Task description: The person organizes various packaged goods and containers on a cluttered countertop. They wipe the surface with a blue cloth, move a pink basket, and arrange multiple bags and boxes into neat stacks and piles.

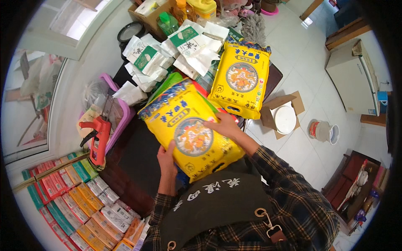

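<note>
Between my left hand [168, 160] and my right hand [224, 125] is a yellow rice bag [166, 125], held tilted in front of my dark apron. My left fingers grip its left edge, with the thumb on the front. The right thumb lies on the front near the opposite edge. Another yellow rice bag [262, 84] lies beyond, on top of the pile. Green and red packaging shows behind the held bag. White and green paper packets [188, 40] are heaped at the far side of the dark table [135, 150].
A pink plastic basket [125, 116] with bags stands at the left, a red caulking gun [102, 138] against it. Stacked tissue packs [84, 200] fill the lower left. An open cardboard box [298, 102] and a plastic bucket [320, 131] stand on the tiled floor at right.
</note>
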`<act>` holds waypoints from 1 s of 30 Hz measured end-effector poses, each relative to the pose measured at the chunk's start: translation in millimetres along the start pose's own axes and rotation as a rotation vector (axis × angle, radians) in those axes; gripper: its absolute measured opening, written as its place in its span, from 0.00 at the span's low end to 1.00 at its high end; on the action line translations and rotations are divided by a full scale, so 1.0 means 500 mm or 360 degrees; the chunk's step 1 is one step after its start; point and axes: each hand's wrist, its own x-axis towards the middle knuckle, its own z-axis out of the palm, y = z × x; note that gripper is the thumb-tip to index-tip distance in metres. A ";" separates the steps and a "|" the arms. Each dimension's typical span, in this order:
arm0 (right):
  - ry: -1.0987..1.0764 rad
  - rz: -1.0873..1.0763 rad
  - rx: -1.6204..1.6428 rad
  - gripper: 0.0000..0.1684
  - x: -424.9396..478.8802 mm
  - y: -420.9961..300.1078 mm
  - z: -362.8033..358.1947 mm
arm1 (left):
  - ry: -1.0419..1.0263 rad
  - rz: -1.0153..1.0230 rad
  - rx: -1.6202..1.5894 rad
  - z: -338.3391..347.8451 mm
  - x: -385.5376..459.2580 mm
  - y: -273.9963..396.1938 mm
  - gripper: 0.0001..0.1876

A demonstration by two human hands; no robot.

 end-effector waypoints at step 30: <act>0.0951 0.0321 0.0250 0.33 0.057 0.123 -0.375 | 0.0147 -0.0279 0.0096 -0.049 0.111 -0.084 0.38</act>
